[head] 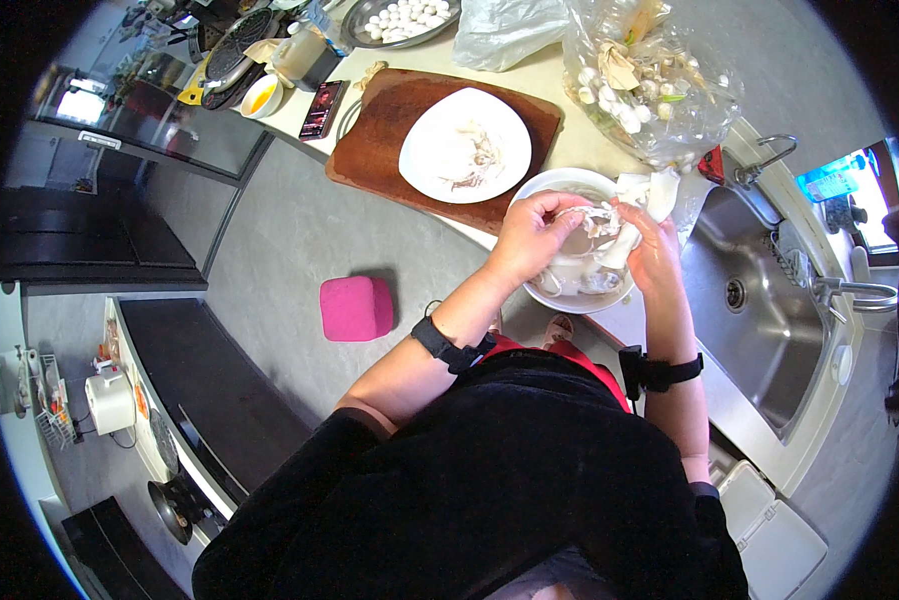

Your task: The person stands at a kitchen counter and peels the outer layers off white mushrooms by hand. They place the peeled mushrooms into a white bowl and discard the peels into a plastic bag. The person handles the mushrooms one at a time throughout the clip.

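Both hands are over a white bowl [575,306] of cloudy water. My left hand [530,238] pinches the ragged, stringy end of a pale piece of seafood, apparently squid [648,193]. Its smooth white body is gripped by my right hand [653,251], with a flap sticking up past the fingers. More whitish pieces [599,281] lie in the water, partly hidden by the hands. Beyond the bowl, a white rounded plate [430,146] rests on a brown wooden cutting board [374,131]. Pale and purplish scraps [485,156] sit on the plate.
A stainless sink [768,337] is at the right. Behind the bowl lies a clear plastic bag [667,135] of garlic-like bulbs. Along the counter are a phone [321,110], a small egg-yellow-filled bowl [248,109] and a metal bowl [355,30] of small white balls. A pink stool [352,309] stands on the floor.
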